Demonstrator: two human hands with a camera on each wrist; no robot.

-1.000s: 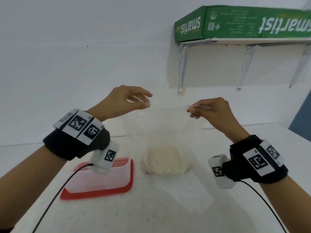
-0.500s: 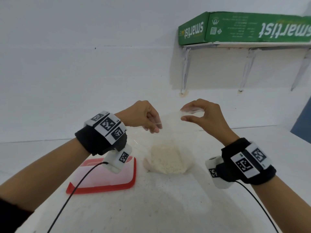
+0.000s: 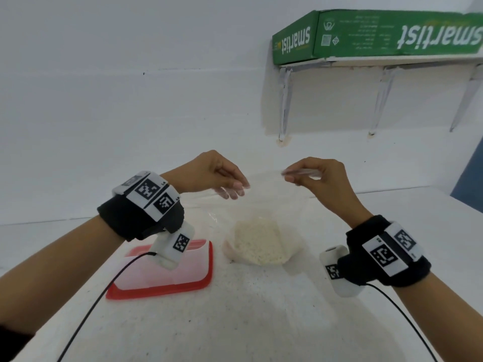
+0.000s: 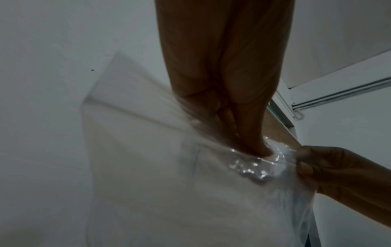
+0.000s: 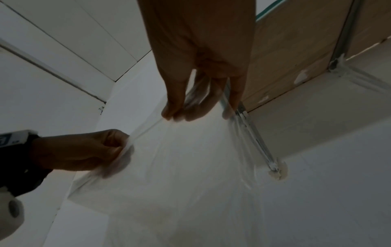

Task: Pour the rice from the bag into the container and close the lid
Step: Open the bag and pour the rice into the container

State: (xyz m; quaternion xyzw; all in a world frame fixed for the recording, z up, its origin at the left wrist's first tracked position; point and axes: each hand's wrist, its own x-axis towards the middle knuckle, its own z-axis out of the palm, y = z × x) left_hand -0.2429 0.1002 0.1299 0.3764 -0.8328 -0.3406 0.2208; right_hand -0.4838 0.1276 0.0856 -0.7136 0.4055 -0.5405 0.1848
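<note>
A clear plastic bag (image 3: 269, 205) stands on the white table, with a heap of white rice (image 3: 257, 244) in its bottom. My left hand (image 3: 232, 188) pinches the bag's top edge on the left side. My right hand (image 3: 292, 176) pinches the top edge on the right. In the left wrist view my left fingers (image 4: 243, 133) push into the crumpled film of the bag (image 4: 190, 183). The right wrist view shows my right fingertips (image 5: 180, 113) gripping the bag's rim (image 5: 190, 158). A clear container (image 3: 167, 262) sits on its red lid (image 3: 156, 291) left of the bag.
A green "smartist" box (image 3: 376, 35) lies on a wall shelf at the upper right, on metal brackets (image 3: 283, 105). The white table (image 3: 248, 322) stretches toward me, and the white wall is just behind the bag. Cables hang from both wrist cameras.
My hands came close together at the bag's top, then moved slightly apart again. The bag's mouth is held stretched between them. The rice and the container stayed put.
</note>
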